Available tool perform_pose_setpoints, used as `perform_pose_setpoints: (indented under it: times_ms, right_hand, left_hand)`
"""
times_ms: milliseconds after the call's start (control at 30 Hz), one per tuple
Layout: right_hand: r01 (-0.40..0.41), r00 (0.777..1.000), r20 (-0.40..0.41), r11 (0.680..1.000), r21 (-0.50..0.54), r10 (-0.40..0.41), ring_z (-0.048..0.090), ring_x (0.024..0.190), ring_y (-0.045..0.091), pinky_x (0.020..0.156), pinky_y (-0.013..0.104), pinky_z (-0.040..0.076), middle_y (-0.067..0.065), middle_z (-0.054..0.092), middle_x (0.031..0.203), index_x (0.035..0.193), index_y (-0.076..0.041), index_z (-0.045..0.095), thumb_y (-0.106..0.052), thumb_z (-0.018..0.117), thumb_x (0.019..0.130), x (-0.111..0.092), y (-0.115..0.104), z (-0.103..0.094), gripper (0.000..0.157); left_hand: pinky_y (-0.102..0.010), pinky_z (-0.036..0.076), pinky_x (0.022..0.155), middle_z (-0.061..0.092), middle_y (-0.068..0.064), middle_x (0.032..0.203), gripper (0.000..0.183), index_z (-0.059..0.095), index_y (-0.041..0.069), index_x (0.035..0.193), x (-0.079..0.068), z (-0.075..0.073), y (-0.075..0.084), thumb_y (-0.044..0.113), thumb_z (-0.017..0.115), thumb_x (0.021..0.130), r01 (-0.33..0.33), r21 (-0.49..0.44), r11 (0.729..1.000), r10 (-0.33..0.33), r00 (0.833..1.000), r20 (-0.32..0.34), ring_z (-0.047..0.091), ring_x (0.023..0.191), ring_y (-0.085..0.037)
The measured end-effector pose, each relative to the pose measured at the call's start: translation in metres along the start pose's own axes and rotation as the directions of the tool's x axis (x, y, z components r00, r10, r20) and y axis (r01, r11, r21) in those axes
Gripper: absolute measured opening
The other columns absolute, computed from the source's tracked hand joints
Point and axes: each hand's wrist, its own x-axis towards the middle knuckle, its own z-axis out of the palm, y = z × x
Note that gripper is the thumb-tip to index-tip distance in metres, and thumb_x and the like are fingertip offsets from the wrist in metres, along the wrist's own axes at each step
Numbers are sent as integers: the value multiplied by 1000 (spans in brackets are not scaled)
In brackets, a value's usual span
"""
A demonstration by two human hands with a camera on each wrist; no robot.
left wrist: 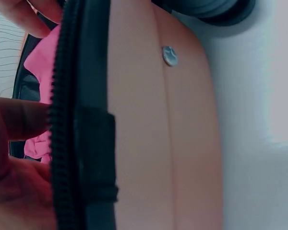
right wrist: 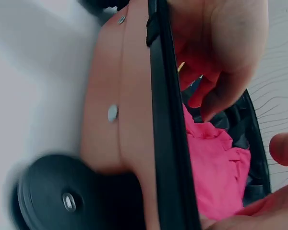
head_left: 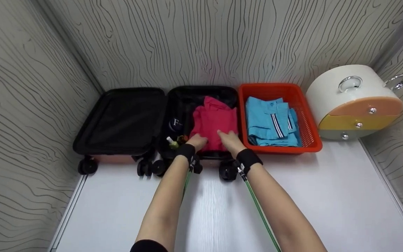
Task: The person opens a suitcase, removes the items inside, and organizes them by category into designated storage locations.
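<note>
A folded pink garment (head_left: pixel 215 120) lies in the right part of the open suitcase's packed half (head_left: pixel 201 89). My left hand (head_left: pixel 197 141) reaches over the front rim at the garment's near left corner, its fingers bent loosely downward. At the near right side, my right hand (head_left: pixel 230 140) touches the cloth. Its thumb stands raised and apart from the fingers in the right wrist view, where the pink garment (right wrist: pixel 216 167) lies between the hands. The suitcase rim hides part of both hands in the wrist views. Left of the garment are a dark blue round item (head_left: pixel 176 124) and a small white-capped bottle (head_left: pixel 172 142).
The suitcase lid (head_left: pixel 124 119) lies flat at the left, with black wheels (head_left: pixel 87 165) along the front. At the right, a red basket (head_left: pixel 275 149) holds folded blue clothes (head_left: pixel 269 120). Beyond it stands a rounded white drawer box (head_left: pixel 345 84). A patterned wall runs behind.
</note>
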Motion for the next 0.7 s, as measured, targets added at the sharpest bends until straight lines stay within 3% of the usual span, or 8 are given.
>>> perform_pose_setpoints:
  times_ms: [133, 200, 300, 367, 433, 567, 633, 700]
  right_hand:
    - [-38, 999, -11, 994, 104, 39, 23, 151, 38, 119, 45, 31, 22, 3, 169, 161, 6, 1, -38, 47, 107, 3, 1, 6, 84]
    - [-49, 999, -2, 984, 170, 50, 38, 141, 40, 112, 44, 41, 23, 15, 166, 160, 7, 13, -32, 50, 106, 5, 2, 7, 76]
    - [-66, 998, 8, 969, 238, 66, 56, 115, 34, 101, 41, 49, 19, 56, 128, 132, 5, 49, -27, 53, 104, 8, 3, 4, 43]
    - [-76, 997, 19, 964, 256, 74, 55, 100, 28, 97, 41, 50, 11, 56, 103, 109, -2, 53, -24, 54, 104, 9, 3, 3, 23]
    - [-87, 996, 19, 971, 223, 85, 52, 94, 24, 98, 42, 50, 7, 48, 93, 100, -6, 50, -24, 55, 103, 10, 3, 3, 19]
    - [-97, 995, -16, 995, -16, 97, 42, 127, 35, 113, 50, 36, 21, 41, 138, 129, 2, 57, -28, 54, 100, 11, -2, 9, 42]
    - [-94, 995, -38, 983, -159, 89, 29, 143, 41, 117, 50, 30, 28, 30, 155, 142, 5, 53, -32, 53, 99, 12, -4, 13, 57]
    - [-80, 996, -58, 972, -220, 69, 16, 150, 44, 120, 50, 25, 29, 21, 162, 150, 6, 44, -33, 53, 97, 13, -6, 17, 66]
  left_hand:
    - [-35, 40, 109, 44, -18, 155, 59, 40, -6, 153, 3, 0, 1, 20, 49, 101, 37, 22, 999, -37, 999, -1, 47, 133, -29]
    - [-32, 45, 97, 51, -16, 146, 55, 46, -5, 149, 3, -2, 2, 20, 50, 100, 56, 19, 998, -56, 998, 17, 52, 119, -27]
    - [-29, 43, 78, 59, -12, 118, 33, 64, 0, 121, 5, -3, 4, 20, 51, 99, 73, 57, 996, -76, 996, 47, 52, 94, -22]
    - [-28, 40, 74, 57, -10, 109, 25, 65, 3, 111, 8, -2, 3, 20, 53, 99, 77, 95, 992, -83, 995, 59, 49, 88, -20]
    - [-28, 40, 75, 58, -10, 104, 21, 63, 4, 100, 11, 0, 2, 21, 52, 99, 75, 148, 986, -87, 993, 77, 50, 87, -21]
    - [-29, 43, 89, 62, -13, 117, 36, 68, 1, 113, 13, 2, 3, 30, 50, 101, 35, 234, 972, -64, 991, 116, 54, 101, -23]
    - [-30, 42, 98, 63, -13, 126, 44, 68, 1, 122, 13, 2, 4, 36, 48, 102, 10, 248, 969, -44, 991, 130, 55, 112, -24]
    - [-31, 42, 103, 62, -13, 131, 48, 67, 3, 128, 13, 1, 6, 39, 49, 102, 10, 219, 976, -39, 991, 129, 54, 117, -24]
